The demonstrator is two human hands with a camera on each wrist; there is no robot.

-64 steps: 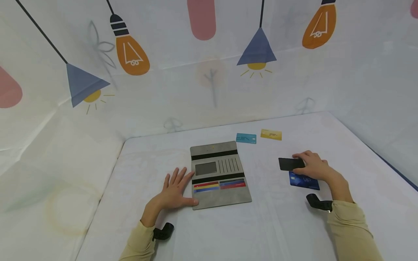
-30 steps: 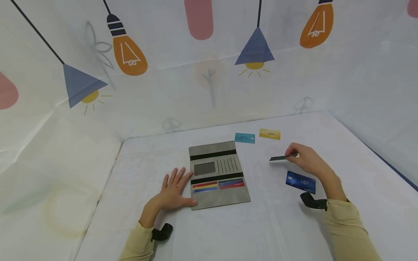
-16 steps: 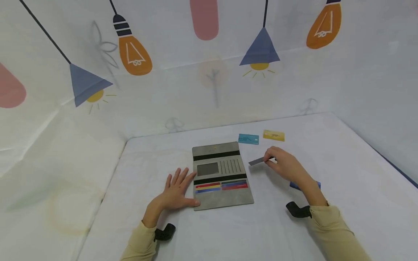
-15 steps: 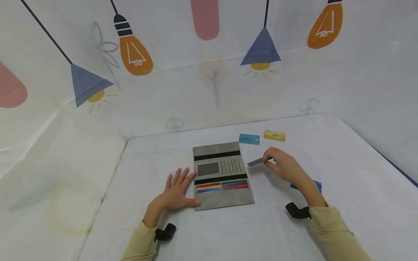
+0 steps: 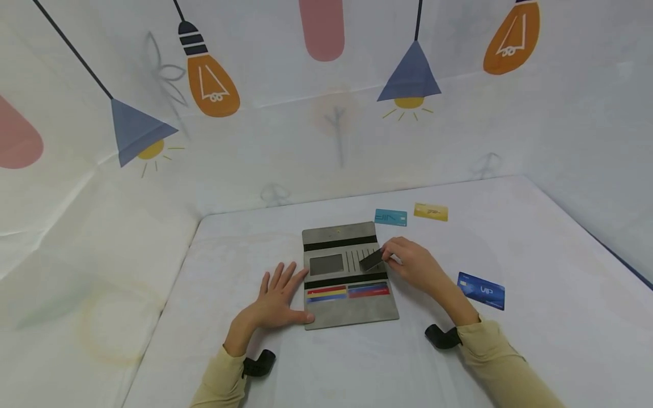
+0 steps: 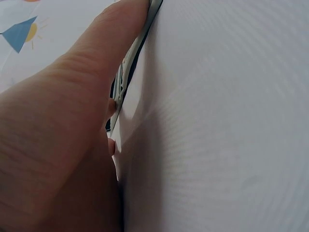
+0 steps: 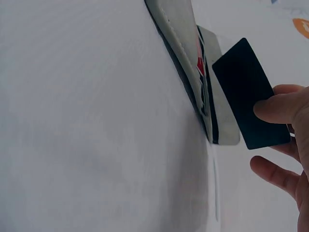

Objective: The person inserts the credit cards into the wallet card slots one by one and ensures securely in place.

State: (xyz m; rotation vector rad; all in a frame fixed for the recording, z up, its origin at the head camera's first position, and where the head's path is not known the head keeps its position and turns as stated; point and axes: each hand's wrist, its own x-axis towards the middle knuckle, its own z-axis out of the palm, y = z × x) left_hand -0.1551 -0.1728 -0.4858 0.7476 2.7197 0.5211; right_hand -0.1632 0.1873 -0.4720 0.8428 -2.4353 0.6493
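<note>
Four cards sit in the wallet [image 5: 348, 276]; the right hand [image 5: 415, 264] pinches a black card [image 5: 372, 259] over its slots, not yet inserted, the left hand [image 5: 275, 297] rests flat on the wallet's edge, and three cards [image 5: 480, 290] remain on the counter [image 5: 535, 238].

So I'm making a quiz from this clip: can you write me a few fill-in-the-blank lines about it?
1. The right hand pinches a ____ card over the grey wallet.
2. The left hand lies ____ against the wallet's left edge.
3. The card lying nearest the right forearm is dark ____.
4. At the table's far side, a teal card lies beside a ____ card.

Missing words: black; flat; blue; yellow
</note>
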